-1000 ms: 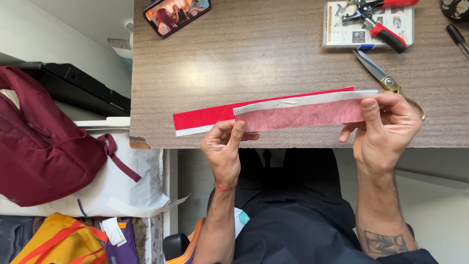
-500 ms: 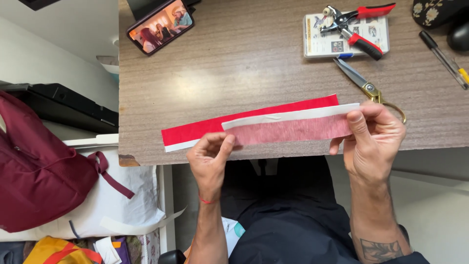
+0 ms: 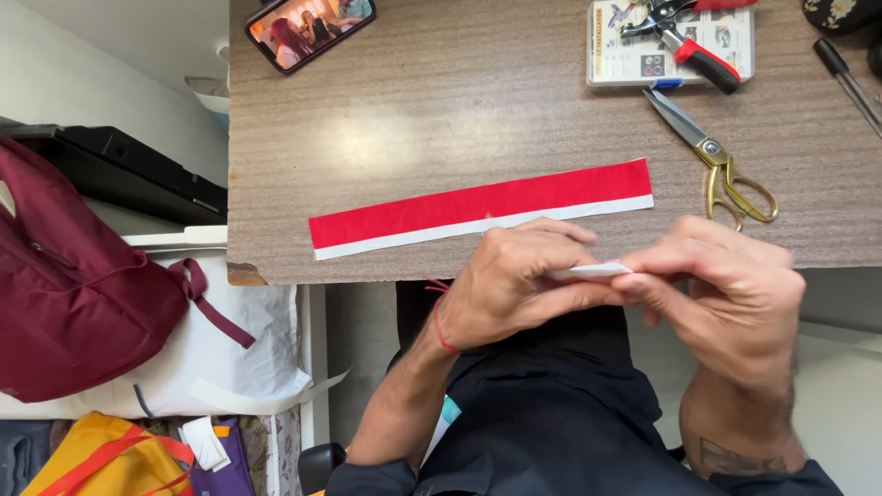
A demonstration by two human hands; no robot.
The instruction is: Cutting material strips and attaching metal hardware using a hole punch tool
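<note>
Left hand (image 3: 519,280) and right hand (image 3: 726,285) meet at the near edge of the brown wood-grain table (image 3: 441,119), fingertips pinching a small folded white strip (image 3: 593,271) between them, its long axis left to right. Just beyond, a long red fabric strip with a white lower edge (image 3: 482,207) lies flat, running left-right and rising slightly rightward. Gold-handled scissors (image 3: 721,161) lie right of it.

You get one head cam only, looking steeply down and fwd over the bench (image 3: 413,119) edge, close to your hands. Lap fills the bottom; floor clutter, probably, sits left. No 2nd view shares anything.
</note>
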